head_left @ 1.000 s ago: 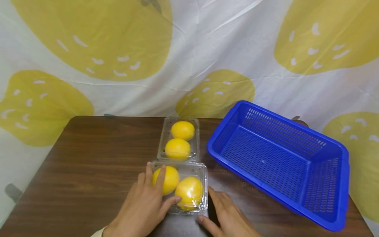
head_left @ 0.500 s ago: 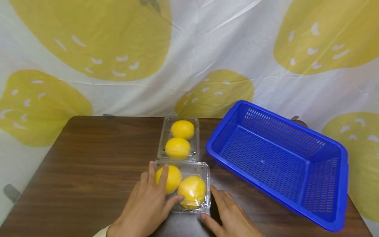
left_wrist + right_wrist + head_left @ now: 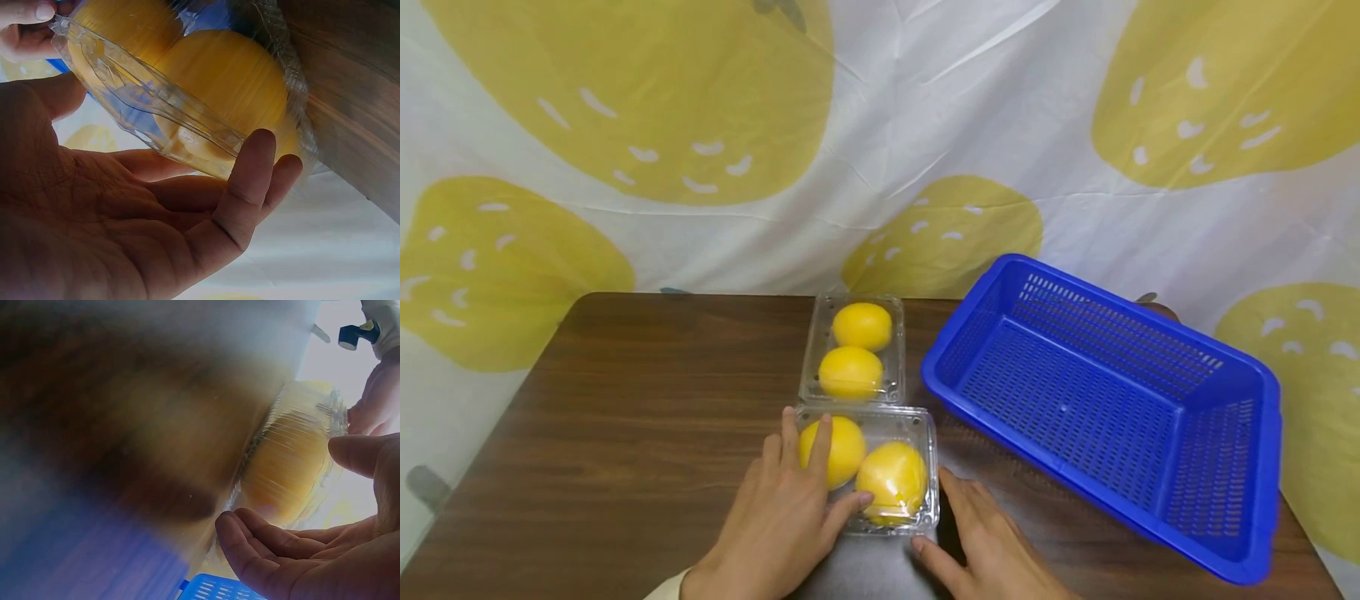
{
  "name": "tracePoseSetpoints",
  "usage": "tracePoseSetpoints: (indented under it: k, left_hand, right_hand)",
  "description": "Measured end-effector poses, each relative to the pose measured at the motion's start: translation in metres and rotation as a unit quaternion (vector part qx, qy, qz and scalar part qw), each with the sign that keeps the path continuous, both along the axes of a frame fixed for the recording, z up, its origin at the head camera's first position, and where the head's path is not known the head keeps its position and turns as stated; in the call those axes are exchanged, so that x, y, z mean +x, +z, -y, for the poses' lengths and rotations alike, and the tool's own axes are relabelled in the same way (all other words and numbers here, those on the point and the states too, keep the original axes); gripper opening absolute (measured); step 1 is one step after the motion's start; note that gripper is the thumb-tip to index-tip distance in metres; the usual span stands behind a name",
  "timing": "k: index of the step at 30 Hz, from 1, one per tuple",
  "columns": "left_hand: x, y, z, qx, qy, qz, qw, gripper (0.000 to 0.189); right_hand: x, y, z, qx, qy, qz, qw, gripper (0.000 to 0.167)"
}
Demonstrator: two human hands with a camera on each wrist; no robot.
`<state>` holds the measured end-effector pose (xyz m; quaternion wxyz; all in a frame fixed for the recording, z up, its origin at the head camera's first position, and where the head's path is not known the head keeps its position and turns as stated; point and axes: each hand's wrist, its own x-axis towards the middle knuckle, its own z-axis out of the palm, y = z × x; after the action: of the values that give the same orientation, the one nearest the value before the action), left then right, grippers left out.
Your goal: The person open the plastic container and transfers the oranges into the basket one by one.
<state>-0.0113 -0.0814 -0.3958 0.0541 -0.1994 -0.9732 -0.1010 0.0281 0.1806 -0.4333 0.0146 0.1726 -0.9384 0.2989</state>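
Note:
A clear plastic clamshell box (image 3: pixel 891 421) with two yellow, lemon-like fruits lies lidded on the table. My left hand (image 3: pixel 782 508) rests on it, index and thumb over the lid, other fingers along its left side. In the left wrist view, the palm (image 3: pixel 119 212) faces the box, with two bent fingers at its edge. Along the right side is my right hand (image 3: pixel 988 533), fingers nearly straight and the thumb by the near corner. The right wrist view shows its fingertips (image 3: pixel 232 528) right beside the box. A second, similar clamshell box (image 3: pixel 812 350) sits just behind the first.
A blue perforated basket (image 3: pixel 1075 408) stands at the right of the dark wooden table (image 3: pixel 647 417), holding nothing. Behind the table hangs a white cloth (image 3: pixel 880 100) printed with large yellow fruit shapes.
The near box has slid a little to the right and slightly away, with both hands moving along with it. The far box and basket have stayed in place.

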Motion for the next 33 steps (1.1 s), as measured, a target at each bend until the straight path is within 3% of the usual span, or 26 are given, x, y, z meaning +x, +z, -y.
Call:
tracePoseSetpoints:
  k: [6,13,18,24,33]
  left_hand:
    - [0.000,0.001,-0.001,0.000,-0.002,-0.003,1.0000,0.090]
    - [0.001,0.004,0.001,0.021,-0.011,0.033,0.9992,0.084]
    - [-0.002,0.005,-0.001,0.030,-0.074,0.034,0.9962,0.068]
    - [-0.006,0.003,-0.004,-0.006,-0.154,-0.016,0.9879,0.063]
    - [-0.006,0.000,-0.011,-0.074,-0.202,-0.067,0.9744,0.073]
  right_hand:
    - [0.000,0.000,-0.001,0.001,-0.001,0.002,1.0000,0.083]
    - [0.001,-0.001,-0.002,-0.001,-0.001,-0.010,0.9999,0.087]
    - [0.000,-0.003,-0.003,0.002,0.007,-0.054,0.9985,0.091]
    - [-0.002,-0.005,-0.004,-0.028,0.013,-0.067,0.9973,0.088]
    - [-0.003,-0.007,-0.008,-0.090,0.033,-0.051,0.9941,0.076]
